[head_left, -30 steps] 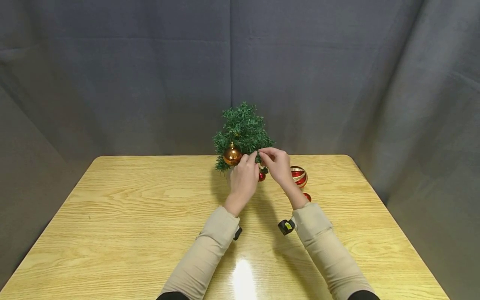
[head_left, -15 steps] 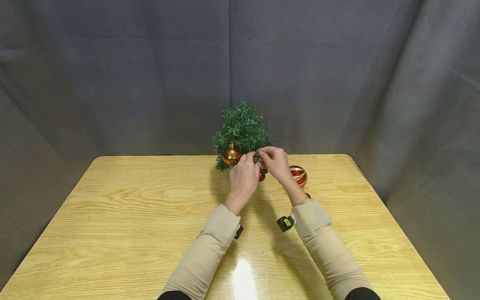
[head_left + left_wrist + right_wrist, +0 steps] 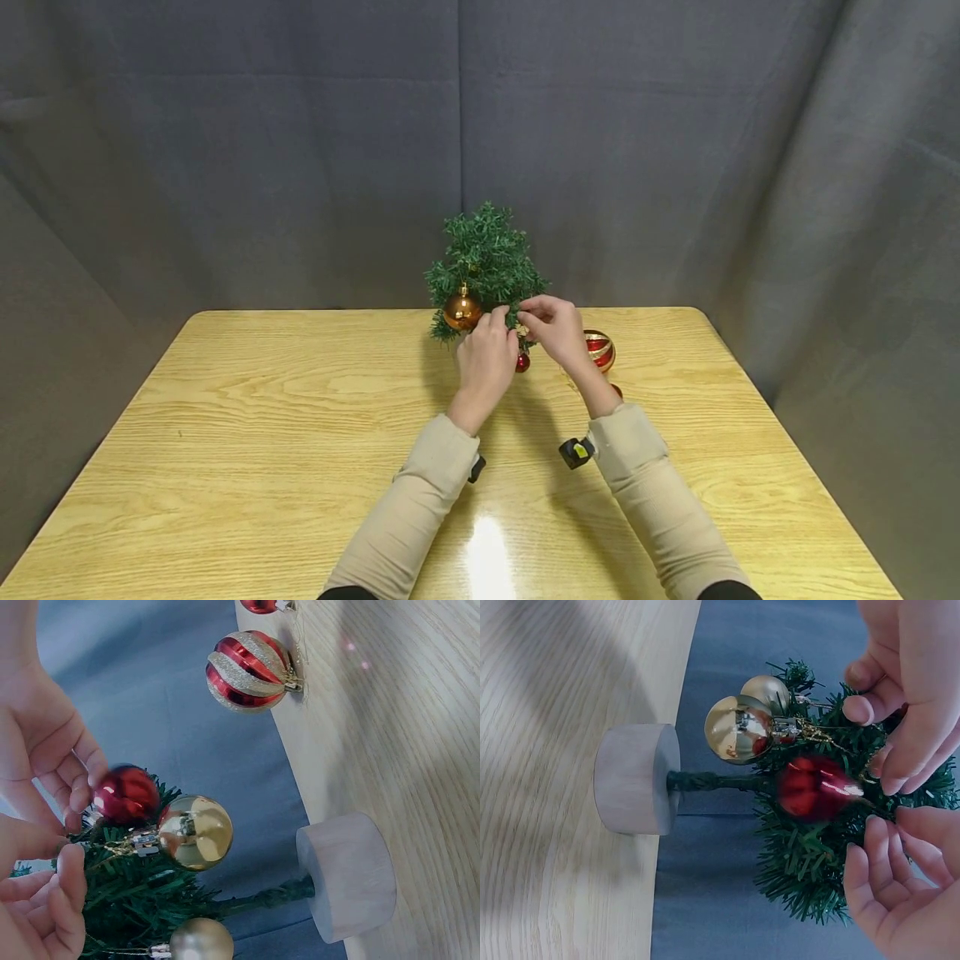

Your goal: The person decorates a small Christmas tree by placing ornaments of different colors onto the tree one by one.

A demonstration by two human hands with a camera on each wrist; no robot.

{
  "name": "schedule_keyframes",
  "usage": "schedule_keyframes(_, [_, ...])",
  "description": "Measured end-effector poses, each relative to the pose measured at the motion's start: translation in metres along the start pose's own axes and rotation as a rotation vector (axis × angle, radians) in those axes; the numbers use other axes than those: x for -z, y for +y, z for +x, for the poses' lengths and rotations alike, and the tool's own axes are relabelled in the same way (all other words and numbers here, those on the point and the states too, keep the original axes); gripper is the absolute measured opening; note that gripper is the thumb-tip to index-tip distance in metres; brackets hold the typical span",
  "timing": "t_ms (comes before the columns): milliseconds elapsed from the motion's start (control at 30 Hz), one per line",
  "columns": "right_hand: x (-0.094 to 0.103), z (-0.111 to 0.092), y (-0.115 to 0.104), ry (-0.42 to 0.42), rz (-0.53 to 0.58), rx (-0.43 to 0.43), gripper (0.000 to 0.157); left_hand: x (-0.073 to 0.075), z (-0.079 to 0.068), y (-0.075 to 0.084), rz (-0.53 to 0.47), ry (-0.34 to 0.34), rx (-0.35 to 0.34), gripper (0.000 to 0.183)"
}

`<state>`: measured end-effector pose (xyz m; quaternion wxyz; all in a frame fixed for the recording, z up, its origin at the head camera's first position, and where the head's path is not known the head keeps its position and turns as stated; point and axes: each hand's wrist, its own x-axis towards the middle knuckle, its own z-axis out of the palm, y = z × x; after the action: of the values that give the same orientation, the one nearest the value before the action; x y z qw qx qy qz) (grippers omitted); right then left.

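A small artificial Christmas tree [image 3: 491, 250] stands on a round base [image 3: 634, 780]. My left hand [image 3: 486, 358] pinches a front branch of it with thumb and finger; their tips partly hide the branch. Close beside, my right hand [image 3: 557, 329] pinches the thin hanging loop of a red bauble [image 3: 814, 787], with the bauble dangling below the fingertips. A shiny gold bauble [image 3: 196, 832] hangs from the tree by a gold cord, near my left hand. Behind it in the right wrist view is a matte gold bauble [image 3: 765, 694].
Right of the tree, a red-and-gold striped bauble [image 3: 600, 350] lies on the wooden table [image 3: 300, 433]. Another red bauble [image 3: 259, 604] lies nearby, mostly hidden by my right forearm in the head view. A grey curtain [image 3: 300, 167] hangs behind the table.
The red bauble hangs slightly lower than before. My right fingertips have shifted a little, and my left hand keeps its place at the branch.
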<state>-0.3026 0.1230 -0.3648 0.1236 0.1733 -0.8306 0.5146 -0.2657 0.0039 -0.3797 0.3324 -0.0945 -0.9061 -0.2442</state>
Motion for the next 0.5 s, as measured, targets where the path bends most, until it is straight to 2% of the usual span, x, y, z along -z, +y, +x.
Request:
schedule_keyframes(133, [0.0031, -0.0011, 0.0003, 0.016, 0.042, 0.005, 0.017, 0.0019, -0.0002, 0.0026, -0.052, 0.035, -0.024, 0.027])
schedule_keyframes(233, [0.0049, -0.0023, 0.0005, 0.021, 0.064, 0.005, 0.017, 0.0018, 0.0003, 0.0046, -0.137, 0.061, -0.034, 0.026])
schedule_keyframes(367, [0.0061, -0.0054, 0.0005, 0.013, 0.079, -0.008, 0.017, 0.0001, -0.0004, 0.0062, -0.263, 0.085, -0.03, 0.028])
schedule_keyframes(500, [0.0067, -0.0081, 0.0011, 0.003, 0.093, -0.017, 0.018, -0.0021, -0.0006, 0.0061, -0.325, 0.137, -0.02, 0.029])
